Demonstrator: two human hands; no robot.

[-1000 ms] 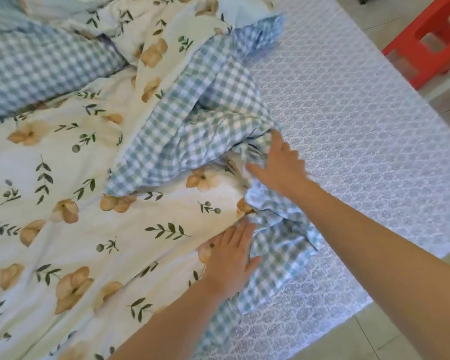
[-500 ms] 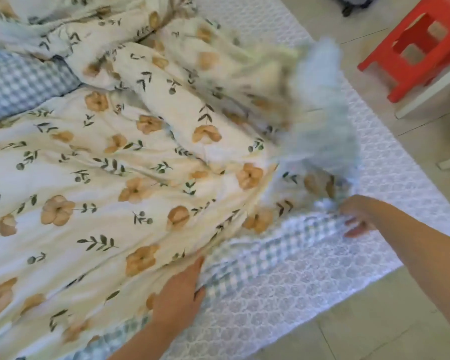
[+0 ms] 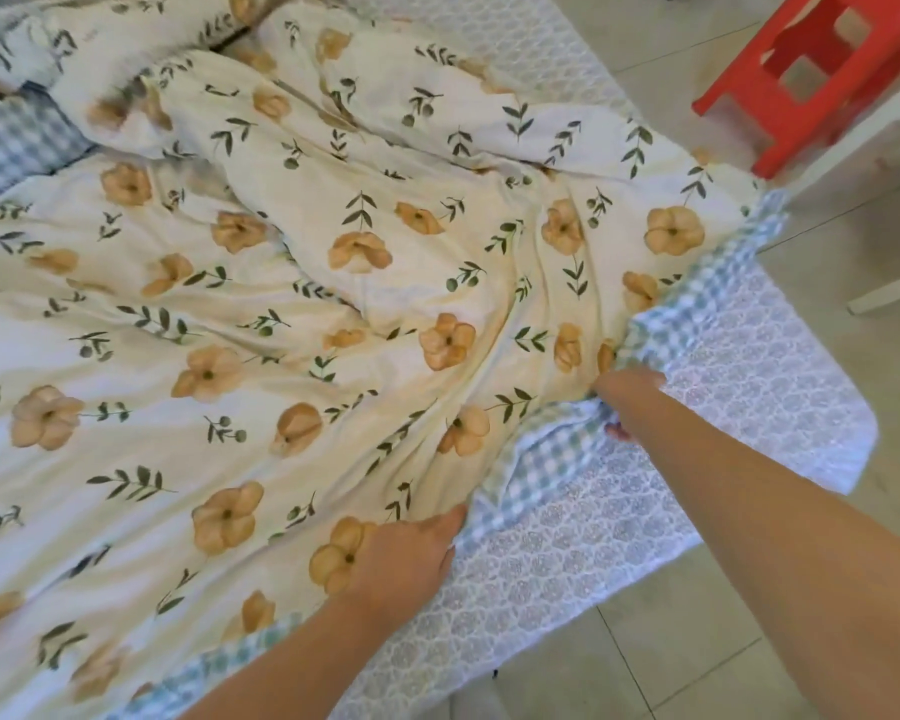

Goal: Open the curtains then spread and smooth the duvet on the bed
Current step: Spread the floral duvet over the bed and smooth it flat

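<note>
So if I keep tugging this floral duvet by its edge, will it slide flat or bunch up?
Probably bunches: the duvet looks soft and floppy, creased toward the right hand. It likely drags on the textured mattress cover, so the left hand should smooth it.

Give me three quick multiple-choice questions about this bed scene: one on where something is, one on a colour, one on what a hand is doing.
1. Where is the stool?
A. on the bed
B. on the floor past the bed's far corner
C. under the duvet

2. What colour are the duvet's flowers?
A. orange-tan
B. purple
C. red

3. What is the right hand doing?
A. hanging idle
B. gripping the duvet's edge
C. touching the stool

Answers: 1 B, it stands on tiles at upper right. 2 A, tan blooms with green sprigs. 3 B, fabric bunches at its grip.
</note>
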